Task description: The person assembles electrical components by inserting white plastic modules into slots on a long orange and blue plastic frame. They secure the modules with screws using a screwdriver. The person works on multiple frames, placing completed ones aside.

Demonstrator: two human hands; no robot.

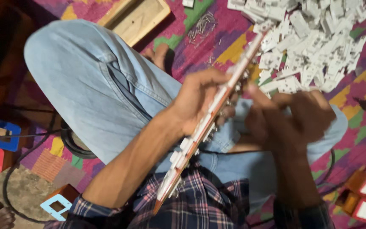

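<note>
Gripping the long strip [210, 116], left hand [200, 99] closed; right hand [293, 118] blurred, grip unclear.

The right hand [291, 116] is smeared by motion blur, so whether its fingers pinch anything cannot be told. The long orange-and-white strip [208, 123] hides the left hand's [200, 101] fingertips. Beyond both hands, the heap of small white plastic parts [314, 38] is cut off by the top edge.

jeans [90, 85]: light blue | parts pile [314, 38]: white | mat [234, 46]: multicoloured patchwork
</note>
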